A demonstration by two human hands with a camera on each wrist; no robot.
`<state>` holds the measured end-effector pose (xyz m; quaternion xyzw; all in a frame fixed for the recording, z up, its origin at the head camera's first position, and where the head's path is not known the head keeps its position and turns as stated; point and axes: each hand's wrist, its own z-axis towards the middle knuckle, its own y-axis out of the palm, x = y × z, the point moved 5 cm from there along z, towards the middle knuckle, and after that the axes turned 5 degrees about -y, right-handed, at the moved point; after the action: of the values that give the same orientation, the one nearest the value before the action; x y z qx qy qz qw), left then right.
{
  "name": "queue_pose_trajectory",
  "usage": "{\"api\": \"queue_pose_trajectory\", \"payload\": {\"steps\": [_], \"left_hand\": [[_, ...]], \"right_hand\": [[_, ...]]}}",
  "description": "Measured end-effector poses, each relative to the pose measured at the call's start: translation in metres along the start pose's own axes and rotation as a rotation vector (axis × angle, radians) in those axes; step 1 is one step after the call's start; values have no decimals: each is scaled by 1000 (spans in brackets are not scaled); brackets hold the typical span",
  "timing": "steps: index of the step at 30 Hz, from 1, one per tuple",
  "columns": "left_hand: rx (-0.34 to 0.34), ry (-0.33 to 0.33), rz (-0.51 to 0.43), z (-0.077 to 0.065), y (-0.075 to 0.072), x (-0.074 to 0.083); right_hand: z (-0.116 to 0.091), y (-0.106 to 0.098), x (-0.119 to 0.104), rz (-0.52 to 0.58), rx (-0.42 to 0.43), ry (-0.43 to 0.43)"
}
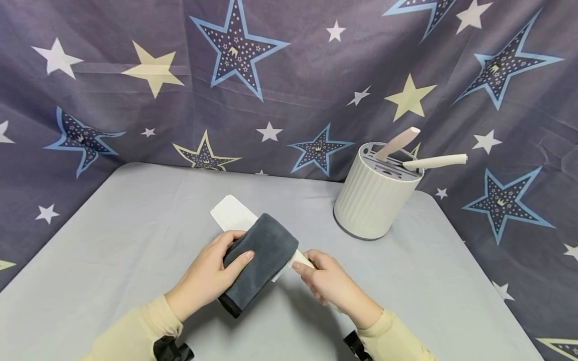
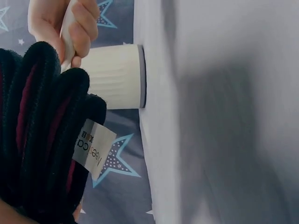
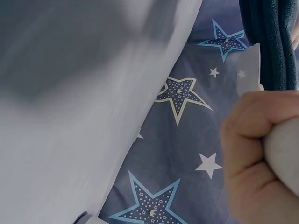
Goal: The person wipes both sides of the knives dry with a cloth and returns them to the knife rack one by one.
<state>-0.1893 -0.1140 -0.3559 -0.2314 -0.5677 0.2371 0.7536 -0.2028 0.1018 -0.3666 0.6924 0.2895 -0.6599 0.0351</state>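
Observation:
A folded dark grey towel (image 1: 266, 255) is wrapped over the blade of a white kitchen knife (image 1: 232, 213), whose broad, squared end sticks out at the upper left. My left hand (image 1: 205, 276) grips the towel around the blade, thumb on top. The pale handle (image 1: 301, 258) comes out on the right side, and my right hand (image 1: 331, 281) holds it in curled fingers. Several thick folds of the towel and a white printed tag (image 2: 95, 147) show in the left wrist view. Most of the blade is hidden under the cloth.
On the back right of the grey-covered table (image 1: 113, 240) stands a ribbed cream knife holder (image 1: 377, 198). A pink handle (image 1: 397, 144) and a cream handle (image 1: 435, 161) stick out of its slotted top. A star-patterned curtain (image 1: 280, 60) hangs behind the table.

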Motion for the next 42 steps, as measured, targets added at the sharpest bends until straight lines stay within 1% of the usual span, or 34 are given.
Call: {"api": "queue_pose_trajectory", "payload": {"steps": [10, 23, 29, 34, 38, 42], "left_hand": [[34, -19, 11, 3, -6, -7], [76, -94, 24, 5, -22, -16], [92, -113, 11, 7, -28, -22], [98, -142, -5, 8, -34, -25], [105, -165, -12, 9, -37, -30], [115, -188, 2, 10, -39, -35]], "right_hand": [[-4, -4, 4, -20, -9, 0], [-13, -11, 8, -24, -30, -9], [-17, -13, 9, -35, -35, -5], [-20, -15, 10, -37, -44, -5], [-22, -16, 11, -46, -50, -6], [-23, -17, 11, -52, -57, -2]]}}
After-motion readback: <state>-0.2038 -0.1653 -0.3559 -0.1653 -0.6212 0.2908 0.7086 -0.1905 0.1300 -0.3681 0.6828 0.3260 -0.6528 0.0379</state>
